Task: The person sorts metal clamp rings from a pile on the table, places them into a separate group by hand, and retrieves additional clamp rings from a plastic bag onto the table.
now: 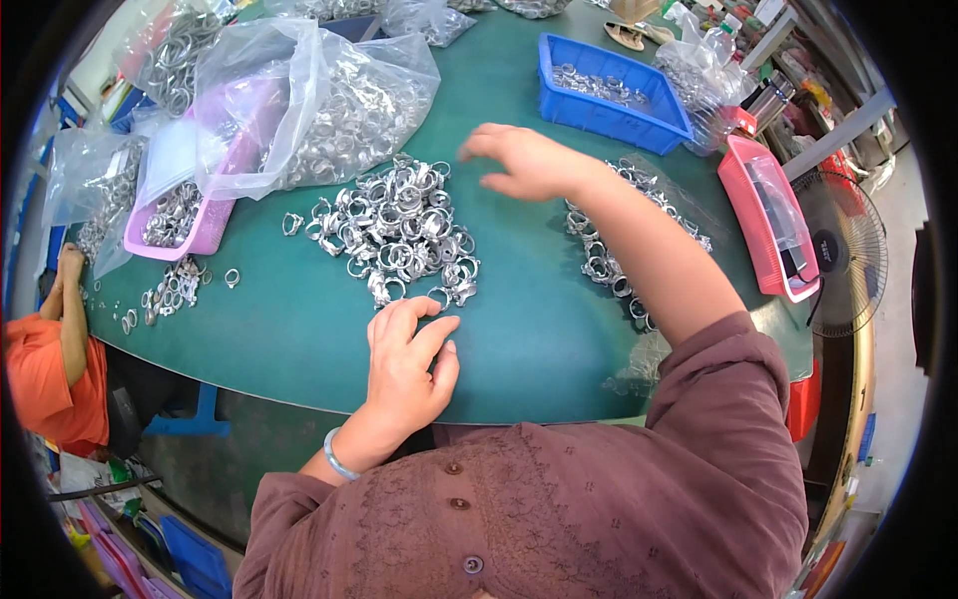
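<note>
Head view: resting the left hand (404, 364) low, just short of the near edge of a heap of silver rings (404, 230) on the green surface (519, 349). Curving its fingers toward the heap and parting them loosely, with the thumb set apart from the forefinger; being unable to tell touching from nearly touching at the fingertips. Wearing a pale bracelet (339, 457) on the left wrist. Holding the right hand (524, 162) above the surface, beyond the left hand and to its right, beside the far part of the heap. Bending its fingers leftward and spreading them from the thumb, with blur on the fingertips. Passing the right forearm partly in front of a second heap (599, 265) of rings, to the right of both hands. Seeing a blue tray (611, 125) with small metal pieces inside, beyond the right hand and to its right, and a pink basket (745, 210) farther right, near a fan (866, 255). Seeing a clear bag (364, 110) full of rings beyond the left hand and to its left, near a purple basket (210, 230) with more rings inside. Seeing also, well left of both hands, a co-worker (60, 384) in orange.
</note>
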### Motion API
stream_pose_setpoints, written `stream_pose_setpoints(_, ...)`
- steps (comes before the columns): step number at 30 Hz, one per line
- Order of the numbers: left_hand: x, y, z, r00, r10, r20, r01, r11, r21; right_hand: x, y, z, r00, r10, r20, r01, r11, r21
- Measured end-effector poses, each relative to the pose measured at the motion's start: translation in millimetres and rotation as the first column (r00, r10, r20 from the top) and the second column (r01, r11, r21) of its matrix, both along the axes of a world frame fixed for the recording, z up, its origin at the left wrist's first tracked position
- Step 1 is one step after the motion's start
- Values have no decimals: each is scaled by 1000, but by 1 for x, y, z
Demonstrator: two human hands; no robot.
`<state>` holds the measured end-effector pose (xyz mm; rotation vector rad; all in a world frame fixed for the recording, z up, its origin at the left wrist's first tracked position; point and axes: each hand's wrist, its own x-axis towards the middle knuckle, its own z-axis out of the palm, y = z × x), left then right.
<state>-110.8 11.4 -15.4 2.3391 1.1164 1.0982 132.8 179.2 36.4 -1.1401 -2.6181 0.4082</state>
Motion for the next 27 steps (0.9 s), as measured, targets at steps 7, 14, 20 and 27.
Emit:
stream_pose_setpoints(7,16,19,35,917,-27,-397,93,984,149,-36,14,-28,992,-4,-124,2,1000,-19)
stream_pose_setpoints(14,32,78,30,786,26,-617,116,975,189,-14,10,-13,997,-70,-14,66,981,-180)
stream_pose_setpoints(20,27,80,28,817,20,-576,99,980,174,-6,1,-19,977,-13,-213,-20,988,-155)
stream_pose_setpoints(27,25,82,27,827,18,-561,91,982,165,-2,-3,-16,997,58,-52,-65,988,-140)
